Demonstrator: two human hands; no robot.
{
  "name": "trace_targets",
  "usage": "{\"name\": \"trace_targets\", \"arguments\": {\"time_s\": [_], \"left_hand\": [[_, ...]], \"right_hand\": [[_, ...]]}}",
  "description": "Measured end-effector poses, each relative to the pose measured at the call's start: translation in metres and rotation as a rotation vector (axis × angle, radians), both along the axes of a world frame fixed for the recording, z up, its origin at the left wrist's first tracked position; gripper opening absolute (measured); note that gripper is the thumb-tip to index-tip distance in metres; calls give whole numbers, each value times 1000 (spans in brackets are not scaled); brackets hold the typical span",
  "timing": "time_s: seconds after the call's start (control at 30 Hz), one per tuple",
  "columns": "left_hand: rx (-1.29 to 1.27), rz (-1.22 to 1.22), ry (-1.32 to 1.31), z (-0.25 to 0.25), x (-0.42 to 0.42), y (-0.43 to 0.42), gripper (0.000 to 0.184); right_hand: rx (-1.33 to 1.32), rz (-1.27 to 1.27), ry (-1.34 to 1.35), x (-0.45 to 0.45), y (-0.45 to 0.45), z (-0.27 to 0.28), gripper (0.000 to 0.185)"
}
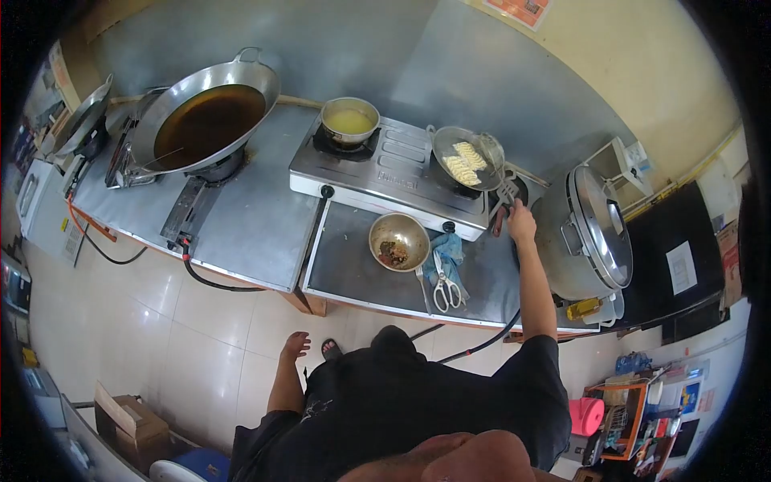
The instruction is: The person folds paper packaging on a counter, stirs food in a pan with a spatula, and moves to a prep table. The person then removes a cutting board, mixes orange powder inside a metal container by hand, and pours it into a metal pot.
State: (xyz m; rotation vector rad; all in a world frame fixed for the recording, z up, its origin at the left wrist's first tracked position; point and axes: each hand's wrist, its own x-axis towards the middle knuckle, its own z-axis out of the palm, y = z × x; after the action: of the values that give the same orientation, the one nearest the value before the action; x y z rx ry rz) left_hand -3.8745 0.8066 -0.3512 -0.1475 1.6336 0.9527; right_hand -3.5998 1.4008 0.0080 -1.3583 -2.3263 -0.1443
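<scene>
My right hand [522, 223] is beside the right burner, its fingers closed at the lower end of a slotted metal spatula [507, 190]. The grip is partly hidden. Close by is a brown handle [499, 222]. Two pale noodle blocks [466, 164] lie in the pot [492, 151] on that burner. My left hand [295, 345] hangs low at my side with loose fingers and holds nothing. In front of the stove [393, 169] sits a metal bowl [416, 238] with dark, reddish seasoning in its bottom.
Scissors [446, 291], a fork [422, 289] and a blue cloth [451, 255] lie right of the bowl. A pot of yellowish liquid [350, 122] occupies the left burner. Further left stands a large wok of dark oil [269, 80]; at right, a big lidded pot [554, 229].
</scene>
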Motion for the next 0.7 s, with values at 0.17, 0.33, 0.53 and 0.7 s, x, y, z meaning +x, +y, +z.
{"name": "trace_targets", "arguments": {"time_s": [0.17,0.33,0.53,0.7], "left_hand": [[26,74,3,1,3,-14,42],[41,143,-34,-12,11,-39,42],[26,134,-33,-12,13,-44,43],[74,139,3,-8,11,-39,43]], "right_hand": [[-791,129,582,-5,-6,24,26],[-1196,-9,846,-9,-6,41,28],[-1603,-54,1335,-23,8,15,30],[-1585,26,1461,-23,18,3,27]]}}
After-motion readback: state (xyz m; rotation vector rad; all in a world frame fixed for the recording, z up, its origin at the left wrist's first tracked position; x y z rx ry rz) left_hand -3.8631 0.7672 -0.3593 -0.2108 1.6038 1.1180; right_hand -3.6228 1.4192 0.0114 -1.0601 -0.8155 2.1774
